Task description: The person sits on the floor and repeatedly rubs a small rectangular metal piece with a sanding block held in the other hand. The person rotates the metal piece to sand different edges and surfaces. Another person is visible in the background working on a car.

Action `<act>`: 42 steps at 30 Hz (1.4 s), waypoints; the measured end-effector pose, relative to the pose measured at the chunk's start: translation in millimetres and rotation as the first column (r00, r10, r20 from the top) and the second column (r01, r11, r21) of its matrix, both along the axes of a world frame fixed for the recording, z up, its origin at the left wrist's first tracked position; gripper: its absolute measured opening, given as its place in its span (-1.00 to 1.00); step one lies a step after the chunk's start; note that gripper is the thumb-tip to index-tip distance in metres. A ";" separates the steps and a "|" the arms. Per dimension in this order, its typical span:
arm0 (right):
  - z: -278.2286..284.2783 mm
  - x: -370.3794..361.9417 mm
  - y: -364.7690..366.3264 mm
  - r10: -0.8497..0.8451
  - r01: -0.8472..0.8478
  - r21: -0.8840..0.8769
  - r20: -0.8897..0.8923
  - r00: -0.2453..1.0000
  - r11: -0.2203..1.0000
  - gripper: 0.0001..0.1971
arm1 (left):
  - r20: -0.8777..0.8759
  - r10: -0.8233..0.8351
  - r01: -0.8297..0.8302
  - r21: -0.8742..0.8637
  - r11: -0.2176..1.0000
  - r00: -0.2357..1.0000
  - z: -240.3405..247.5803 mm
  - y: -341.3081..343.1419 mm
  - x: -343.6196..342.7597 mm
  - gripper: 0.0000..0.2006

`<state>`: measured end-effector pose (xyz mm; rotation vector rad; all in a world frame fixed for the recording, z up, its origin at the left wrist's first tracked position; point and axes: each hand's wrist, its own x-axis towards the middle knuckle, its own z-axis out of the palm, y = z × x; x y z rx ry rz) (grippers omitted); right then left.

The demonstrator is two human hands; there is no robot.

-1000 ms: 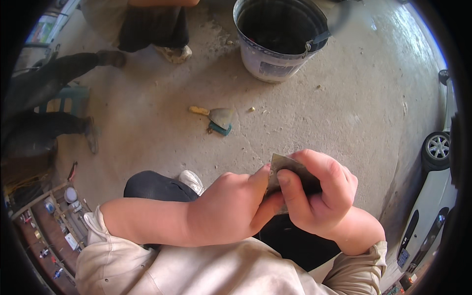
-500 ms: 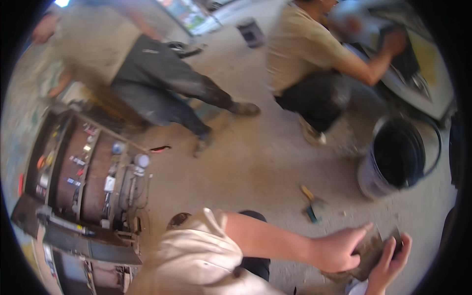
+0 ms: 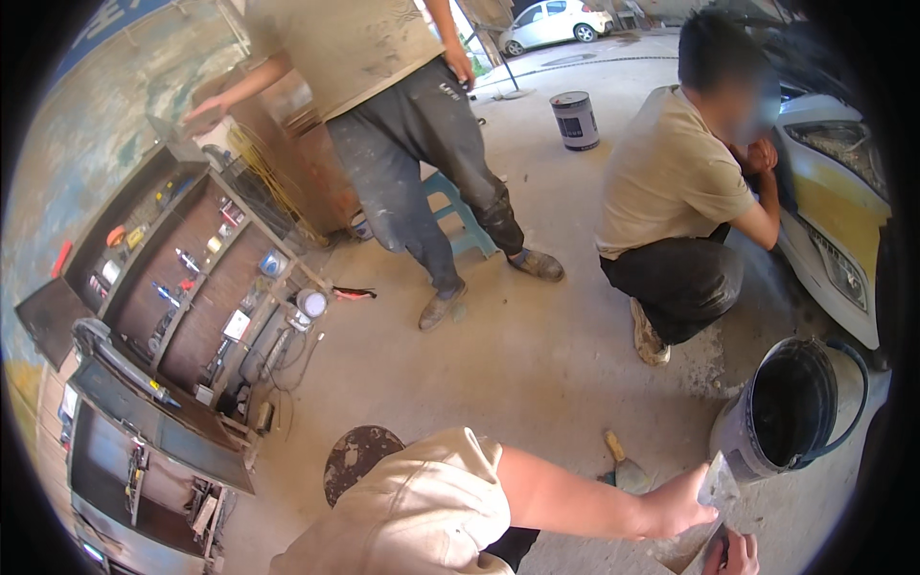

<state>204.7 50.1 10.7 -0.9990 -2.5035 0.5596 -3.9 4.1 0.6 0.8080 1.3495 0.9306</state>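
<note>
My left hand, arm stretched out at the lower right, is closed on a thin flat scraper blade with pale smears on it. Below it, my right hand has its fingers curled round a dark flat piece, partly cut off by the picture's lower edge. Under the two hands shows a brownish flat surface, mostly hidden. On the floor just left of my left hand lies a putty knife with a yellowish handle and wide blade. A small teal piece pokes out beside it.
A large bucket stands right of my hands. A co-worker crouches by a white car bumper with a yellow patch. Another co-worker stands near a blue stool. Shelves of tools line the left side; a paint can stands farther back.
The view has tilted up. My hands have drawn lower, and the blade in my left hand is now raised upright. The crouching co-worker's hand has left the dark pad on the bumper.
</note>
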 end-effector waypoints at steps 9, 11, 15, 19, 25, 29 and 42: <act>7.0 -12.5 -9.7 0.023 -0.016 0.232 -0.029 0.999 0.973 -0.86 | -0.216 -0.013 0.040 0.121 0.992 0.976 -27.2 -10.5 9.4 -0.24; -33.7 12.2 7.8 -0.148 0.143 0.136 0.026 0.989 0.980 -0.83 | -0.177 -0.066 0.101 0.199 0.975 0.982 -29.6 -4.5 11.9 -0.28; -7.7 2.1 4.1 -0.247 0.288 0.084 -0.326 0.913 0.954 -0.86 | -0.155 -0.076 0.091 0.091 0.992 0.985 -17.4 -7.1 -6.4 -0.32; -0.5 4.9 -4.2 -0.420 0.205 -0.391 -0.615 0.667 0.897 -0.62 | -0.007 -0.136 0.136 -0.044 0.990 0.991 -5.7 -2.6 -4.2 -0.31; -7.2 2.9 -4.8 -0.372 0.238 -0.331 -0.438 0.818 0.913 -0.63 | 0.243 -0.176 0.190 -0.034 0.981 0.954 -4.2 -9.2 1.4 -0.27; -8.5 -2.4 -6.8 -0.415 0.238 -0.397 -0.454 0.789 0.886 -0.60 | 0.580 -0.287 0.308 0.066 0.949 0.762 3.1 -6.4 -7.7 -0.11; -4.5 -16.0 -10.6 -0.811 -0.060 -0.880 -0.460 0.362 0.472 -0.61 | 0.277 -0.698 0.515 0.510 0.689 0.660 15.3 -1.8 -9.3 0.68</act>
